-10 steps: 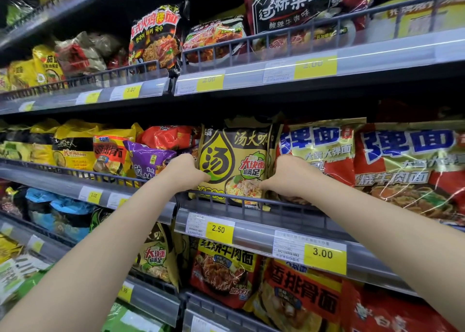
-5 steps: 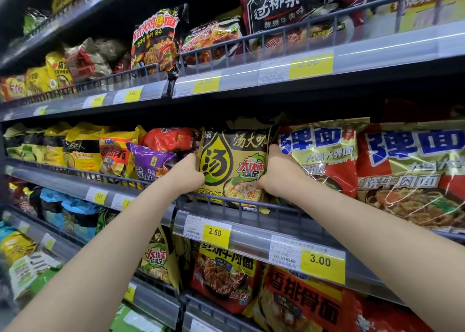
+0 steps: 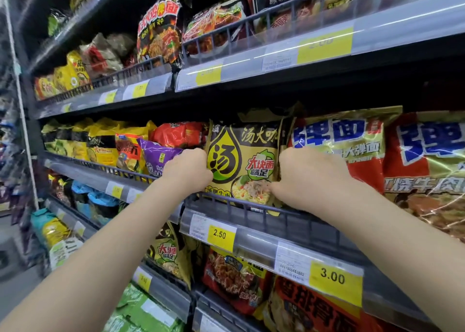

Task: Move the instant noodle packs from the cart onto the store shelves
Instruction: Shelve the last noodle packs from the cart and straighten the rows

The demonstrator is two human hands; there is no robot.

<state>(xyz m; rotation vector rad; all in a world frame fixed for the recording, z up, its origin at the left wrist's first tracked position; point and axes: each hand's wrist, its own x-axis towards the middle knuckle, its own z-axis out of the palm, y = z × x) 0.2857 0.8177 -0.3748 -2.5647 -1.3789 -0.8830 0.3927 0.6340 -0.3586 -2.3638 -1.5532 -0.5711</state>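
Both arms extended upward. Left hand (image 3: 187, 167) and right hand (image 3: 305, 174), fingers curled, grip opposite edges of the yellow-black noodle pack (image 3: 242, 164), apparently upright behind the shelf rail (image 3: 251, 203) between them.

Yellow price tag (image 3: 219, 234) at 6 o'clock reads "2.50"; tag (image 3: 332, 279) at 5 o'clock reads "3.00". The central yellow-black noodle pack (image 3: 247, 165) shows "汤" and "大块面".
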